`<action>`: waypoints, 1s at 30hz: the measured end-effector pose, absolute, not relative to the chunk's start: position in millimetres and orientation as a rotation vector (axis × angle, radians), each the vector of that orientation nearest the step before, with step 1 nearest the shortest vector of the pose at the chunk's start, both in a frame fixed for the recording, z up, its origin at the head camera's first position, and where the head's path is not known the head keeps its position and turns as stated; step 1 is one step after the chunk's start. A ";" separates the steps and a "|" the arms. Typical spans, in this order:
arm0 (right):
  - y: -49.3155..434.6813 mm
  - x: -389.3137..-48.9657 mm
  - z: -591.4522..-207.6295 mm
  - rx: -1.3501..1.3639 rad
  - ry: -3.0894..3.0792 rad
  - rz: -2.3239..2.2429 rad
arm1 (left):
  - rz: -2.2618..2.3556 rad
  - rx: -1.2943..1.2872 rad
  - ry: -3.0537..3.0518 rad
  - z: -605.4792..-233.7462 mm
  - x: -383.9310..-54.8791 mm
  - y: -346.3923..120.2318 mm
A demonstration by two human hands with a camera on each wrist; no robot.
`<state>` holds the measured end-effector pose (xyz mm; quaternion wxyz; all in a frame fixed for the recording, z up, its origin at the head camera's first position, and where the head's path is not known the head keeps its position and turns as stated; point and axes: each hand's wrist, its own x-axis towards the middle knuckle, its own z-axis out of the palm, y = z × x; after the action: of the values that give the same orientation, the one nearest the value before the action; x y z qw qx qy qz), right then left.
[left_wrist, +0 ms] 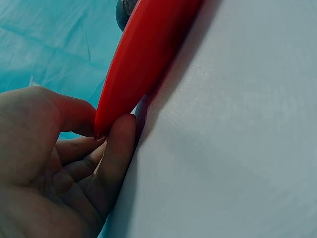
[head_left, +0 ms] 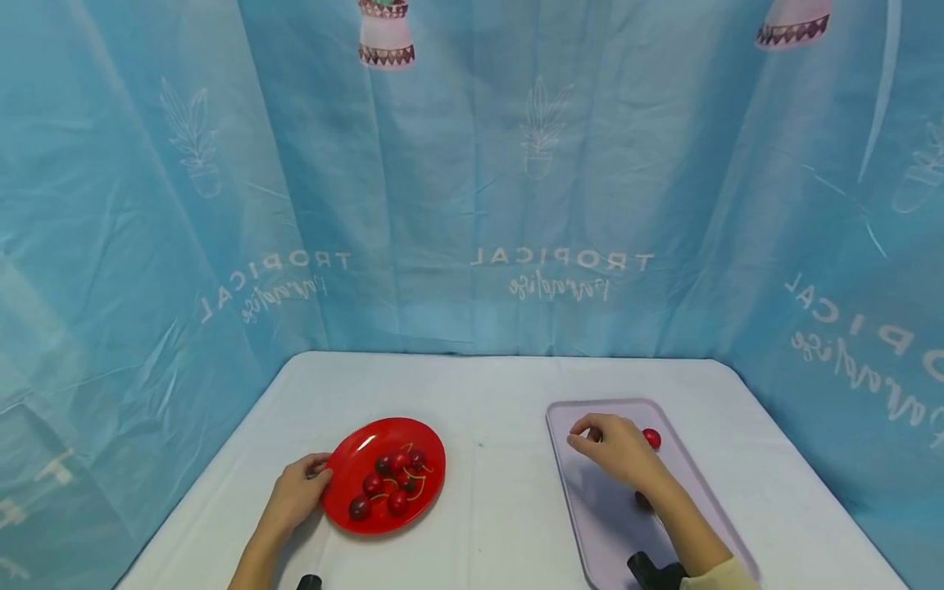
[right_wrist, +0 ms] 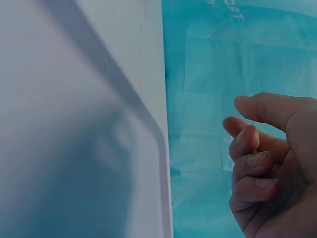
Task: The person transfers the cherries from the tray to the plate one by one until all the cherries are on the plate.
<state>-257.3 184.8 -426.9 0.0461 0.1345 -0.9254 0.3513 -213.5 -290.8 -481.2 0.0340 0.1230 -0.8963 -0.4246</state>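
Observation:
My left hand (head_left: 295, 490) pinches the near-left rim of a round red plate (head_left: 350, 467). In the left wrist view the thumb and fingers close on the plate's edge (left_wrist: 126, 74), which stands slightly off the white surface there. Several red and dark cherries (head_left: 372, 483), some with green stems, lie on the plate. Over the lilac tray (head_left: 590, 500) hovers my right hand (head_left: 615, 447), fingers loosely bent and thumb apart from the index finger (right_wrist: 233, 126), nothing between them. A bright red cherry (head_left: 652, 438) lies on the tray behind that hand; a dark cherry (head_left: 643, 501) is partly hidden by the forearm.
Both plate and tray rest on a white-covered table (head_left: 501, 459), with a stretch of cloth between them. Blue printed curtains (head_left: 457, 164) enclose the table at the back and both sides. A black strap piece (head_left: 652, 569) shows at the right wrist.

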 end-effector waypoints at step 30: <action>243.4 -255.5 -428.7 0.310 -2.869 1.161 | -1.317 0.364 -2.738 -483.5 -213.7 -290.9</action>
<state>-255.5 243.4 -428.7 0.0156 0.0997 -0.9222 0.3732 -213.7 -290.9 -483.5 0.0410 0.1187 -0.8941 -0.4300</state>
